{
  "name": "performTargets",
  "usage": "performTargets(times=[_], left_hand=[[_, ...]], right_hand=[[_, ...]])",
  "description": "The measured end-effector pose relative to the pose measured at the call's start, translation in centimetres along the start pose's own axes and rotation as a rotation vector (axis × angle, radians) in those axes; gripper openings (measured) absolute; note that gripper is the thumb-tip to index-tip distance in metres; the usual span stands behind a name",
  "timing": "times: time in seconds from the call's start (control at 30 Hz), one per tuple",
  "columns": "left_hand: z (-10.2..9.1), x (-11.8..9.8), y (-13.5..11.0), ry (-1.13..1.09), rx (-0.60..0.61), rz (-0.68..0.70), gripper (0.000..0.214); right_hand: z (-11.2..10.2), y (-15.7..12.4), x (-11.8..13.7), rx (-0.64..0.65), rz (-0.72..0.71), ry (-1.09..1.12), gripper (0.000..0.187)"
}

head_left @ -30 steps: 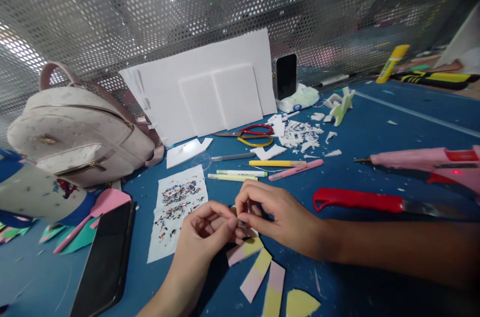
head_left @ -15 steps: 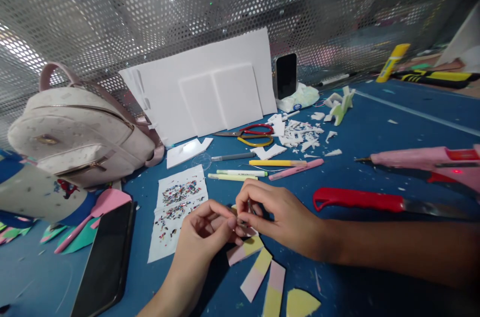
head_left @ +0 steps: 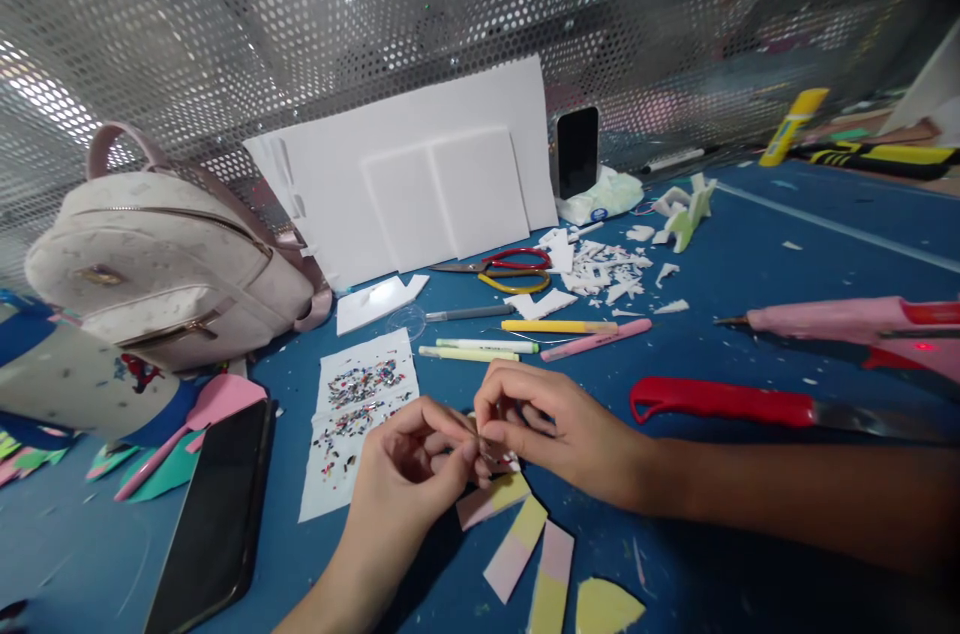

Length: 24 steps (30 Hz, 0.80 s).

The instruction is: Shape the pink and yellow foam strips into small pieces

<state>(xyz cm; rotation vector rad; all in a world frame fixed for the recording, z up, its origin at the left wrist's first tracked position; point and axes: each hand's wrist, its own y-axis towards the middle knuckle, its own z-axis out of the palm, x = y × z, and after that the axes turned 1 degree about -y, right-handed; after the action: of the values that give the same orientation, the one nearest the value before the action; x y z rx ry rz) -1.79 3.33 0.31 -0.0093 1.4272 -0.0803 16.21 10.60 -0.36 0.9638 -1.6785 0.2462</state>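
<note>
Above the blue table (head_left: 780, 279), left fingers (head_left: 450, 482) and right fingers (head_left: 510, 438) pinch seemingly one tiny piece (head_left: 478, 434) between their tips.

Light glares through the perforated mesh (head_left: 450, 4) at upper left. Shadow darkens the surface (head_left: 712, 584) at lower right; wide-angle distortion stretches the edges.

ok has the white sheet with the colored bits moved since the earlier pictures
No: the white sheet keeps its place relative to the scissors beyond it; both just appear slightly further right as the view shifted.
</note>
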Motion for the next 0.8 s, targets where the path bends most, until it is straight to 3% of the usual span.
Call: performTargets(times=[0.27,0.8], left_hand=[[0.02,-0.21,-0.14,0.03,0.017,0.047,0.01],[-0.11,-0.48,-0.08,0.122,0.01,0.056,0.009]], right_hand=[[-0.18,0.48,-0.58,0.078,0.145,0.238,0.017],[-0.53,1.11,-0.8,0.147,0.228,0.348,0.018]])
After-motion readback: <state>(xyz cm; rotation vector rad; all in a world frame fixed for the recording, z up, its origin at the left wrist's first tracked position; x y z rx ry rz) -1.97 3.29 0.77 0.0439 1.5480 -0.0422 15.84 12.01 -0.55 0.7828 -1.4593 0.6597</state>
